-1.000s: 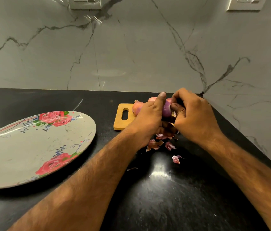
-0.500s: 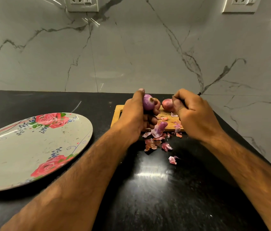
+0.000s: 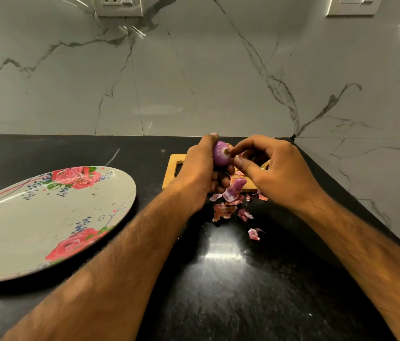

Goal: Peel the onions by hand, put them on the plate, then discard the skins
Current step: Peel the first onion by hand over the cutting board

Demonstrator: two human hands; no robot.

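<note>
The left hand [image 3: 199, 173] has its fingers and thumb curled round the small round purple onion [image 3: 221, 156] and holds it up over the little wooden cutting board [image 3: 173, 173]. Half a second ago the right hand [image 3: 275, 173] was off to the side, away from this onion. Now it has come back, and its thumb and first finger pinch the brown end of the onion, right next to the left thumb. I think it is picking off a last bit of skin, because the onion looks smooth and shiny. Just under the grip lie the torn pink and purple onion skins [image 3: 223, 210], on the board's edge and the shiny black counter [image 3: 218, 291]. The big oval plate with red roses [image 3: 46, 217] sits well off to the left of the grip, and the onion should go there soon.
</note>
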